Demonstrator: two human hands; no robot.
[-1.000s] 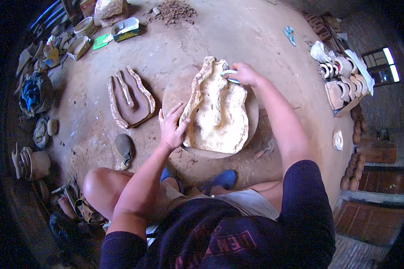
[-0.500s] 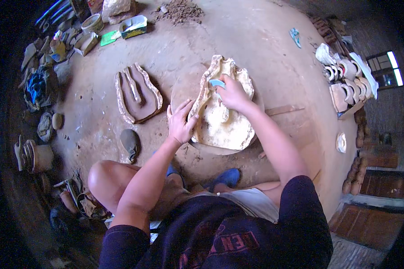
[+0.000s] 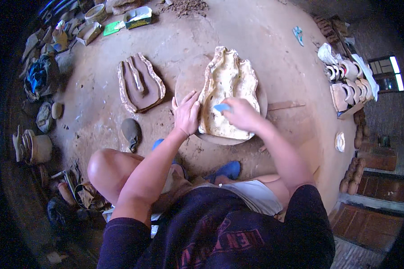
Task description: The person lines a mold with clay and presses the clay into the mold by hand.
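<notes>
Right grip (image 3: 243,114), pale mould (image 3: 222,92) beneath

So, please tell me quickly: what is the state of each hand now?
Left hand: open, fingers spread, resting against the left rim of the cream mould.
Right hand: closed, holding a flat blue scraper-like tool over it.

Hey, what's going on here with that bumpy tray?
Someone's right hand holds a small blue tool over the pale, bumpy tray. The left hand is at its left edge. The tray sits on a round board. Another tray, brown inside, lies to the left on the floor.
</notes>
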